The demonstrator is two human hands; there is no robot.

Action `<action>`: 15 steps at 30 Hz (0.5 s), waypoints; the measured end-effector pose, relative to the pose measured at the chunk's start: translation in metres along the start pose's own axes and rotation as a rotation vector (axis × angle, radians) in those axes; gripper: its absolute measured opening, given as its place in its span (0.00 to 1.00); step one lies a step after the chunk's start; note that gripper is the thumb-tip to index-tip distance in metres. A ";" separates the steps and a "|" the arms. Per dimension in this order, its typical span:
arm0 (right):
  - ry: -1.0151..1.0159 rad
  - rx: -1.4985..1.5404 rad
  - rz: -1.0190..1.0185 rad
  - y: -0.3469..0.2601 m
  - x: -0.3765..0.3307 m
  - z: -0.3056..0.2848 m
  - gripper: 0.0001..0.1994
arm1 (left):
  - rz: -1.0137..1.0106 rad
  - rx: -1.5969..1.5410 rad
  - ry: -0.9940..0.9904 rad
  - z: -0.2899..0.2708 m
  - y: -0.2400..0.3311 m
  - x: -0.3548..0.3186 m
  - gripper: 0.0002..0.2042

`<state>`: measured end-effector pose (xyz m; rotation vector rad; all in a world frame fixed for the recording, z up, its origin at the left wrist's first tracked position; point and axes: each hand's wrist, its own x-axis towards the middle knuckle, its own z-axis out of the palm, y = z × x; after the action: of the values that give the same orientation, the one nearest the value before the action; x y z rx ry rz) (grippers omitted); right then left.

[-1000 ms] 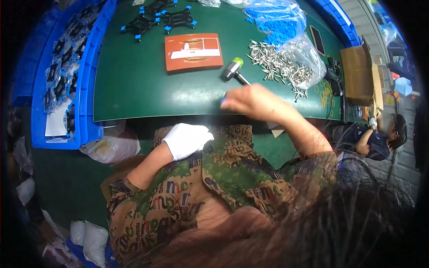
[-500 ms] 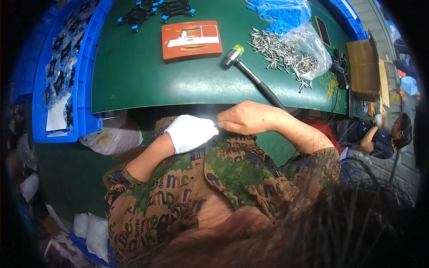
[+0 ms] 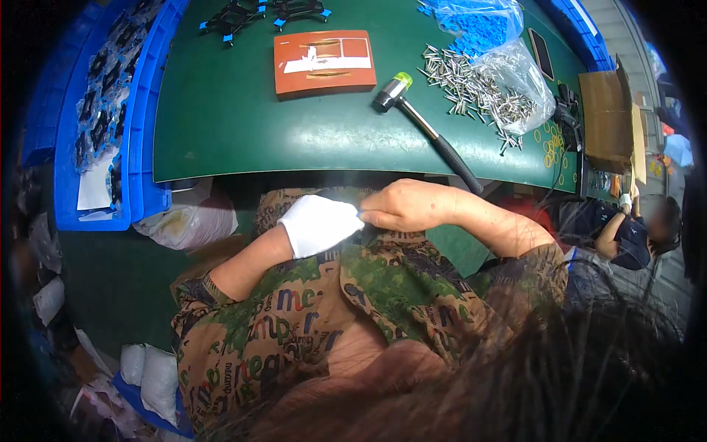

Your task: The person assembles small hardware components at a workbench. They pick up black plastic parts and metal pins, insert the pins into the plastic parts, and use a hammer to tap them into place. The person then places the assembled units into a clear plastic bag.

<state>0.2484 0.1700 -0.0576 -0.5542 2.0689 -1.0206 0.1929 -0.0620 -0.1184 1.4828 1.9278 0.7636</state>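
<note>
In a white glove, my left hand [image 3: 321, 225] is closed in front of my body, below the table's near edge. My bare right hand [image 3: 401, 206] meets it fingertip to fingertip, thumb and fingers pinched together. Only a speck of blue shows between the fingertips; the rest of what they hold is covered by the fingers. On the green table [image 3: 243, 140] beyond lies a mallet [image 3: 420, 125] with a black grip, its handle end reaching over the near edge above my right forearm. To its left stands a reddish-brown block [image 3: 324, 65] with a white patterned top.
Black frames with blue tips [image 3: 234, 20] lie at the far left. Metal pins [image 3: 471, 88] spill from a clear bag beside a bag of blue pieces [image 3: 479, 29]. Yellow rings [image 3: 552, 147], a phone [image 3: 540, 53] and a cardboard box [image 3: 607, 118] are rightward. A blue crate [image 3: 140, 162] stands left.
The view has shifted slightly, so the table things appear a little up and right. My hands stay together at nearly the same place. A co-worker at the right has moved an arm.
</note>
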 end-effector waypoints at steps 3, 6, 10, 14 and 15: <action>-0.208 0.372 0.094 0.029 0.013 -0.004 0.19 | -0.040 -0.253 -0.031 -0.003 -0.002 0.001 0.13; -0.410 0.782 0.265 0.027 0.016 -0.010 0.20 | -0.030 -0.309 -0.080 -0.025 0.006 0.001 0.13; -0.188 0.785 0.197 0.024 0.019 0.014 0.23 | -0.328 -1.011 -0.187 -0.026 -0.020 -0.020 0.11; 0.170 0.331 -0.011 -0.006 -0.003 -0.004 0.17 | -0.272 -0.621 -0.244 -0.077 0.018 -0.010 0.11; 0.310 0.256 -0.003 -0.008 -0.018 -0.015 0.16 | -0.232 -0.757 -0.200 -0.076 0.014 -0.009 0.12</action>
<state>0.2486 0.1839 -0.0371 -0.2807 2.1533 -1.4210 0.1474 -0.0748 -0.0560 0.8183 1.3878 1.0357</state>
